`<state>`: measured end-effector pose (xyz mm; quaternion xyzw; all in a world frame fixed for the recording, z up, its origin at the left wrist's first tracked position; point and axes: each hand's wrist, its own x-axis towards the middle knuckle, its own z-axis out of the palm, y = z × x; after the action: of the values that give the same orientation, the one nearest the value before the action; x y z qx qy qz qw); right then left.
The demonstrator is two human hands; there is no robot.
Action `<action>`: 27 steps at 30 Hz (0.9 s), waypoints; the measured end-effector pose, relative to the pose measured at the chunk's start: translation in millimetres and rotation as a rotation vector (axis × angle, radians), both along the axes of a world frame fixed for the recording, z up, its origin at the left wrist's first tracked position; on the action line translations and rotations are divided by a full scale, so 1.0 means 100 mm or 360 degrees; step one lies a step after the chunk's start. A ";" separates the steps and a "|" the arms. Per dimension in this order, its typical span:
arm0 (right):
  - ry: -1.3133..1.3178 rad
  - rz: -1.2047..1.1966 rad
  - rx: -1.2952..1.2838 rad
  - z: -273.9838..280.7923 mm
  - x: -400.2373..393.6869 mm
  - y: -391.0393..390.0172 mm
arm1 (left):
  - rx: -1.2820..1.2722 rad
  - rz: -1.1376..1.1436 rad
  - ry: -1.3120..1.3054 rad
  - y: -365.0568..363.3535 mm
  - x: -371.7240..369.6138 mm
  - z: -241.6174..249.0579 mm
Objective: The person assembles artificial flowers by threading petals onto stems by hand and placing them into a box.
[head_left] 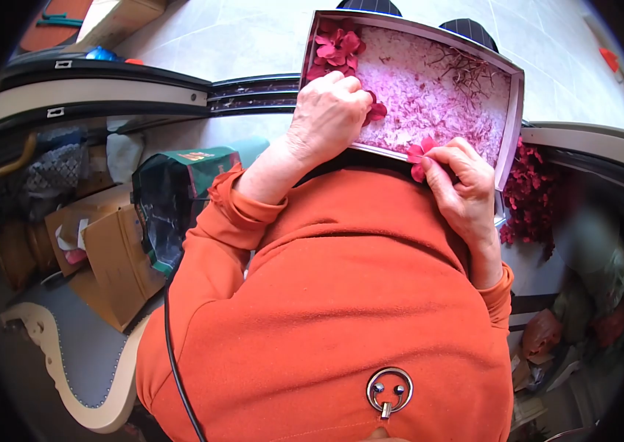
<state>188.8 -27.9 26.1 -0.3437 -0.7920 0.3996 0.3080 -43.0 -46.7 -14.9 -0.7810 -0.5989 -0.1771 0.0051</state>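
Magenta flower [419, 158], held in the right hand [466, 178]: grip is a pinch, thumb against forefinger, other fingers curled, forearm rising from the near right. Flower sits at the near wall of the shallow box [513, 121], right of its middle. Petals fan left from the fingertips; longer spread runs near to far.

Left hand [330, 114]: back up, fingers bent, wrist coming from the near left, over the box's left end. Dark red petals [377, 110] show beside its thumb side; whether pinched or only touched, cannot tell, as the fingertips are hidden.

Box: long axis left to right, right end slanting nearer. Pink flower heads [340, 46] in the far left corner, partly covered by the left hand; thin stems [466, 70] far right. Outside, right: red flower bunch [529, 195], partly screened by the box. Lower right clutter blurred.
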 end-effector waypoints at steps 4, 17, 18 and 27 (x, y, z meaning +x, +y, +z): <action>-0.0047 0.0046 0.0057 0.00 -0.05 0.01 | -0.0023 0.0021 0.0072 0.04 0.02 -0.03; 0.0100 -0.0204 0.0406 0.04 -0.15 0.02 | -0.1551 0.0056 -0.3078 -0.04 0.25 0.17; 0.0080 -0.0217 0.0490 0.02 -0.15 0.01 | -0.1513 0.0046 -0.2979 -0.05 0.27 0.18; -0.0041 -0.0236 0.0761 -0.06 -0.12 0.04 | -0.1276 -0.0006 -0.2614 -0.14 0.38 0.34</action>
<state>177.0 -23.9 19.9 -0.3234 -0.8405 0.1728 0.3989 -4.8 -60.4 18.9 -0.3537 -0.4296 -0.4559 -0.6946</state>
